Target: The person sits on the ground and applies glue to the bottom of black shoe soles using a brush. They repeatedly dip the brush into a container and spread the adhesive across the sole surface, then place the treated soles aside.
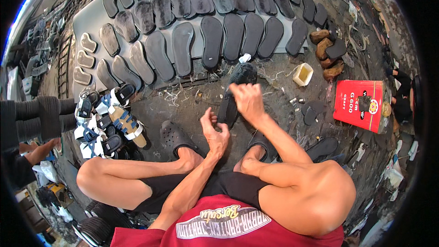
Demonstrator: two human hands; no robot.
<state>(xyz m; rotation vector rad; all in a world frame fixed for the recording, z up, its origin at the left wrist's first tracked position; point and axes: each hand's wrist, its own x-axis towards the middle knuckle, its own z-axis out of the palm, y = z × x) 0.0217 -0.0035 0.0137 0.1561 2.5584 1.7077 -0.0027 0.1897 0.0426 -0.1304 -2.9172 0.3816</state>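
A long black shoe sole (227, 111) lies between my feet, its rounded far end dark and rough-looking. My left hand (216, 135) is at its near end, fingers curled and thumb against the sole. Over the middle of the sole my right hand (249, 103) is closed, fingertips bent down; whatever they pinch is hidden. A small white scrap (245, 58) sits just beyond the far end.
Rows of dark soles (183, 48) lie on a grey sheet (87, 20) ahead. Finished sandals (107, 121) are heaped at left. To the right are a yellowish cup (302, 74), brown shoe lasts (323, 48) and a red tin (359, 105). Another person's hand (43, 151) shows at far left.
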